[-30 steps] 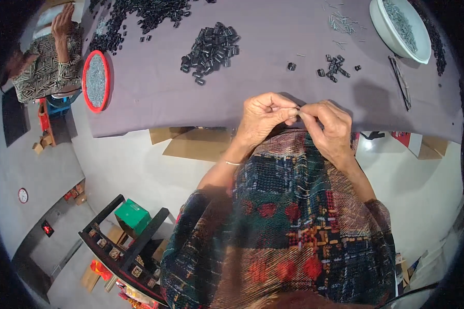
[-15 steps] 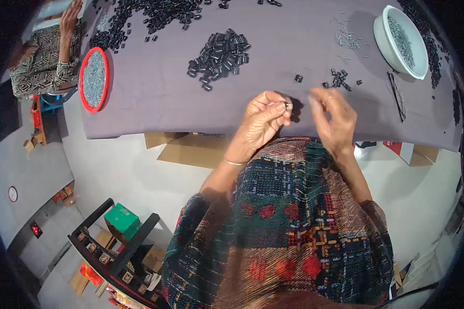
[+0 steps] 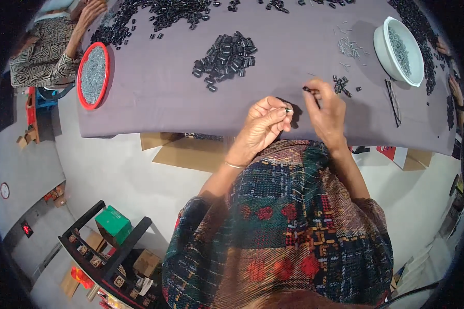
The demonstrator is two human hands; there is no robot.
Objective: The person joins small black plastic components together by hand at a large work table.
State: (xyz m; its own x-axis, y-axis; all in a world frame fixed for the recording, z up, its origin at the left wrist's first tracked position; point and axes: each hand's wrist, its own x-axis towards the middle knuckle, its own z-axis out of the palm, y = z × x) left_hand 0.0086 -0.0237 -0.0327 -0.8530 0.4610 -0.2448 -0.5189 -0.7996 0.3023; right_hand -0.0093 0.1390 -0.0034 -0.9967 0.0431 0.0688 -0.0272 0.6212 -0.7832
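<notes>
My left hand [image 3: 267,122] is closed in a pinch above the table's near edge. Between its thumb and fingers is a small piece with a shiny pale end [image 3: 289,110]; the fingers hide the rest. To its right, my right hand [image 3: 326,110] pinches a small black cylindrical part [image 3: 307,89] at its fingertips. Just beyond that hand lies a small group of black parts [image 3: 341,84]. Loose silvery pins [image 3: 349,48] are scattered farther back. A larger heap of black cylindrical parts [image 3: 224,57] sits beyond my left hand.
A red-rimmed basket [image 3: 107,77] of pins stands at the left, a white bowl [image 3: 381,49] of pins at the right. Dark tweezers [image 3: 393,103] lie near the bowl. Another person [image 3: 41,56] sits at the left; another person's hands [image 3: 455,91] show at the right edge.
My right hand has closed on a black part that lay loose on the cloth. My left hand keeps its pinch. Another person's hands have appeared at the right edge, and the view has shifted slightly.
</notes>
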